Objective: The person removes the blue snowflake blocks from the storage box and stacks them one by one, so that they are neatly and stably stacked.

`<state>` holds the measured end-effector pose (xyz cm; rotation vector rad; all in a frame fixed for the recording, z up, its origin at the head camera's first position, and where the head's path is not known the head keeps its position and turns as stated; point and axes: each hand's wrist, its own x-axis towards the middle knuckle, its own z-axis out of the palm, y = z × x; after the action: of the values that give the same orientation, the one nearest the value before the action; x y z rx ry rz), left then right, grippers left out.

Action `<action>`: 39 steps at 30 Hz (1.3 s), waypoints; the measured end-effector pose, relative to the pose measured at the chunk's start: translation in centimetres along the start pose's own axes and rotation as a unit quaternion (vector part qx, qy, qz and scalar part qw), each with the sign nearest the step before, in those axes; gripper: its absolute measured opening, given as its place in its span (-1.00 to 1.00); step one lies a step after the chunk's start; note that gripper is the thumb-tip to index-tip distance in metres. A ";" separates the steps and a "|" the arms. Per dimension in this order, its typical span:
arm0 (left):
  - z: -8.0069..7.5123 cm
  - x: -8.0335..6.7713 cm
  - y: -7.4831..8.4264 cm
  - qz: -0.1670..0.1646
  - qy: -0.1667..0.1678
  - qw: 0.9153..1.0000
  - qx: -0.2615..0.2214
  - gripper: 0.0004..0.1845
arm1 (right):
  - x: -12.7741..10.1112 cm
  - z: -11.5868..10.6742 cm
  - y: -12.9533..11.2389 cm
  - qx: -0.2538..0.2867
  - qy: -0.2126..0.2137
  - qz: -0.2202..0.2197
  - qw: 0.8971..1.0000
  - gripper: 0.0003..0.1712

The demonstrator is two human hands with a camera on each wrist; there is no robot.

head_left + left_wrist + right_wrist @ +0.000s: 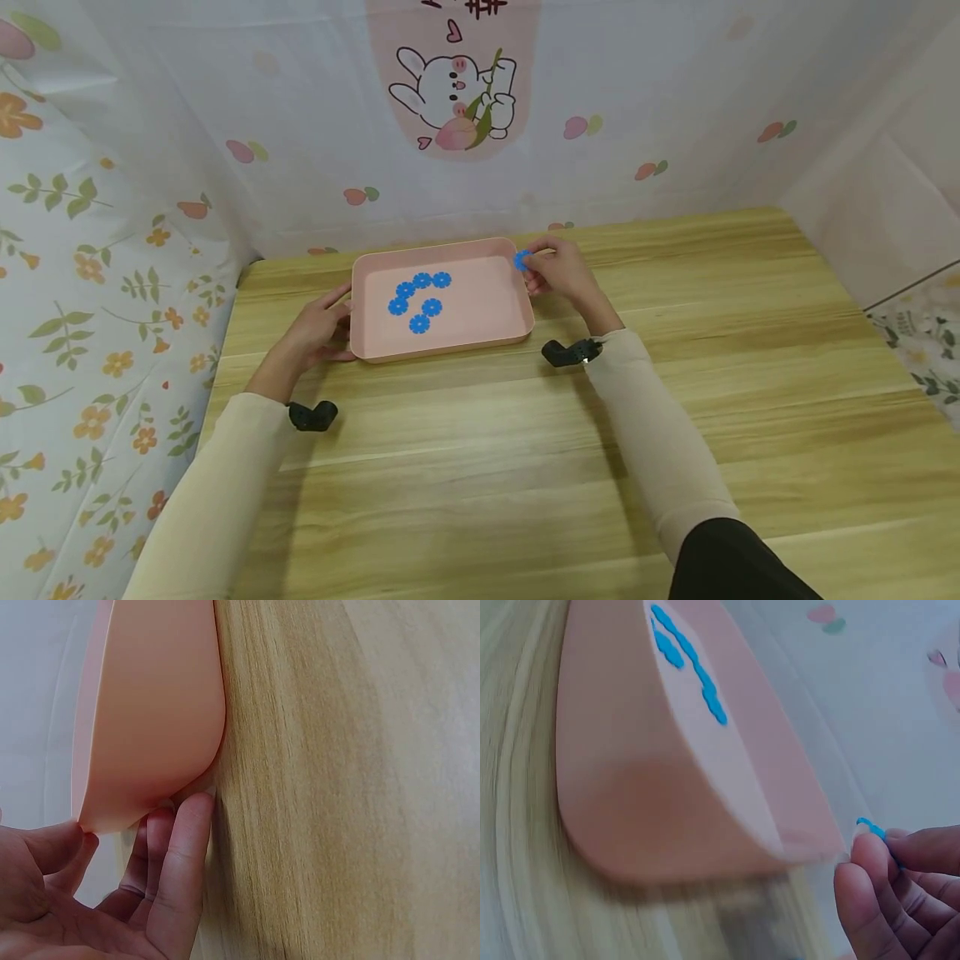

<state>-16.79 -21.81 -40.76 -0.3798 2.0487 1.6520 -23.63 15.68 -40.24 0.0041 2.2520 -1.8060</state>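
Note:
A shallow pink tray (487, 296) stands on the wooden table. On its floor lie several blue notched plastic discs (419, 323), some in a curved row and a few in a shorter group below. At the tray's left end my left hand (315, 329) holds it; in the left wrist view the thumb (56, 844) is at the rim and the fingers touch the lower wall. Beside the tray's upper right corner, my right hand (558, 268) pinches another blue notched disc (522, 260) between thumb and fingers. Seen edge-on in the right wrist view, this disc (871, 827) is partly hidden by fingertips.
Wooden tabletop (465, 467) extends in front of the tray and to its right. A printed cloth (300, 100) with a rabbit picture hangs behind, and a flowered cloth (97, 333) hangs on the left. Both wrists carry a black camera mount (313, 416).

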 end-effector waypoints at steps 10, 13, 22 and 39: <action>0.0 0.1 -0.1 0.000 0.002 1.000 -0.006 -0.49 | -0.4 -2.7 1.6 0.026 0.051 0.033 0.998 -0.73; 0.0 0.0 -0.1 -0.002 0.000 1.000 -0.005 -0.48 | -0.4 -3.1 2.3 0.026 0.061 0.045 0.997 -0.70; -0.1 0.1 -0.1 -0.002 -0.001 1.000 0.011 -0.49 | -0.3 -3.7 3.9 0.035 0.080 0.066 0.994 -0.67; -0.1 0.0 0.0 -0.003 -0.008 1.000 0.003 -0.48 | 0.2 -3.6 4.8 0.004 0.080 0.094 0.992 -0.69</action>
<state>-16.84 -21.92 -40.72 -0.3696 2.0382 1.6391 -23.78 20.19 -44.20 0.3623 2.2627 -1.7700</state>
